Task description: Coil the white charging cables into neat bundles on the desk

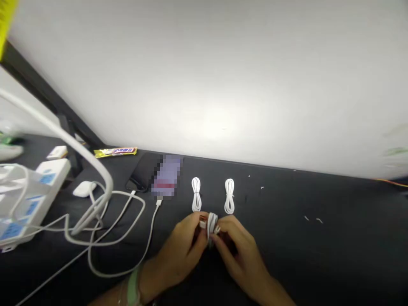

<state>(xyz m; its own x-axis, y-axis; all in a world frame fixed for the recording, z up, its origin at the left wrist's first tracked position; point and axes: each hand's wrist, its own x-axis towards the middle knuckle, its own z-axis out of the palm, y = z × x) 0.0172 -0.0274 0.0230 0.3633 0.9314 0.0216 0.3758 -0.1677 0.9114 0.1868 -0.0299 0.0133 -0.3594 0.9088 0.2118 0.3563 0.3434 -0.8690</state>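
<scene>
Between my two hands is a coiled white cable (211, 224), held just above the black desk near its front. My left hand (188, 242) pinches the coil's left side, where a reddish-brown and white connector end shows at the fingertips. On the right side, the fingers of my right hand (237, 244) are closed on the same coil, by a small white end. Beyond my hands lie two bundled white cables, the left bundle (196, 194) and the right bundle (229, 196), both tied at the middle.
Two phones, a dark one (143, 172) and a blurred-screen one (167, 174), lie plugged into white cords. A power strip (47, 191), a white earbud-like case (84, 188) and a yellow-wrapped bar (115, 151) are at left. White scraps (319, 220) dot the right.
</scene>
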